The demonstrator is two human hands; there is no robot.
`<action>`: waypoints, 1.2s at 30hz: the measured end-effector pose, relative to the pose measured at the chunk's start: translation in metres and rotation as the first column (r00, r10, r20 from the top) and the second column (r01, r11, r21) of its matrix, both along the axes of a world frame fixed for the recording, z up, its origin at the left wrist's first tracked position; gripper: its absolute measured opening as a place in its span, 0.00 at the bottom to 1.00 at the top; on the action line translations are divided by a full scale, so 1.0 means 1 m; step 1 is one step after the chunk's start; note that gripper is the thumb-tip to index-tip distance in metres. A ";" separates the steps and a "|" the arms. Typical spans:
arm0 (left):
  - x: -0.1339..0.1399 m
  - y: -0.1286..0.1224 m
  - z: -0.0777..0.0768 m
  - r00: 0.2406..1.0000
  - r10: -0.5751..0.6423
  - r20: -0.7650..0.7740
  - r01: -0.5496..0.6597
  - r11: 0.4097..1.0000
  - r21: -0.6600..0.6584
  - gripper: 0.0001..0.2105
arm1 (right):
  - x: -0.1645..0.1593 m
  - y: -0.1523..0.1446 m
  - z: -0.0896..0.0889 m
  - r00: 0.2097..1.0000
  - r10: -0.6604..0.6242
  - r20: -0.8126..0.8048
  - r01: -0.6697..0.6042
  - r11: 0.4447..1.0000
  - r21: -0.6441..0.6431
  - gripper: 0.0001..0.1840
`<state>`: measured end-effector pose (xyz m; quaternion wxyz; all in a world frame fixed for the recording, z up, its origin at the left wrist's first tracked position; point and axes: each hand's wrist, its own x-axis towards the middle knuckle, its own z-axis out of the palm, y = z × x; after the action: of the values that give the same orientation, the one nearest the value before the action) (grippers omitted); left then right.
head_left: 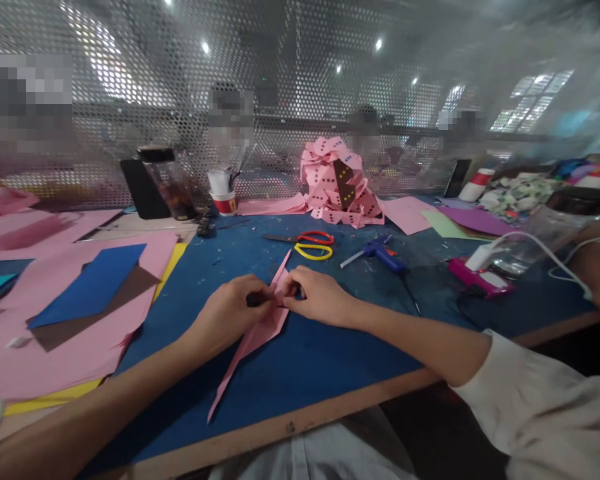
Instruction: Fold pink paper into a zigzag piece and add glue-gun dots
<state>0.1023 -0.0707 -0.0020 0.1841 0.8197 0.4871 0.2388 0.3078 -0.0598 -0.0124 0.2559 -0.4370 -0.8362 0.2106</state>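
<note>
Pink paper (267,332) is clamped mid-length in left grip (234,305) and right grip (319,295), ends jutting both ways.

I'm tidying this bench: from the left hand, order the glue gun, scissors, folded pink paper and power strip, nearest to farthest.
1. Folded pink paper: held by the left hand.
2. Scissors: ahead, slightly right.
3. Glue gun: farther right.
4. Power strip: far right.

The head camera looks down over both hands (233,308) (323,297).
</note>
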 end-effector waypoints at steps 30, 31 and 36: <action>0.001 0.010 -0.003 0.996 0.027 0.090 -0.008 0.979 -0.202 0.11 | 0.003 0.001 -0.002 0.999 0.020 0.033 -0.021 0.999 0.036 0.05; 0.001 0.010 -0.003 0.996 0.031 0.086 -0.013 0.980 -0.197 0.11 | 0.003 0.001 -0.001 0.999 0.018 0.035 -0.019 0.999 0.037 0.05; 0.001 0.008 -0.005 0.996 0.051 0.075 -0.037 0.984 -0.176 0.10 | 0.002 0.001 0.000 0.999 0.015 0.050 -0.017 0.999 0.039 0.05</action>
<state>0.1032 -0.0624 -0.0072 0.2690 0.7794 0.5164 0.2314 0.3099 -0.0591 -0.0126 0.2420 -0.4304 -0.8496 0.1854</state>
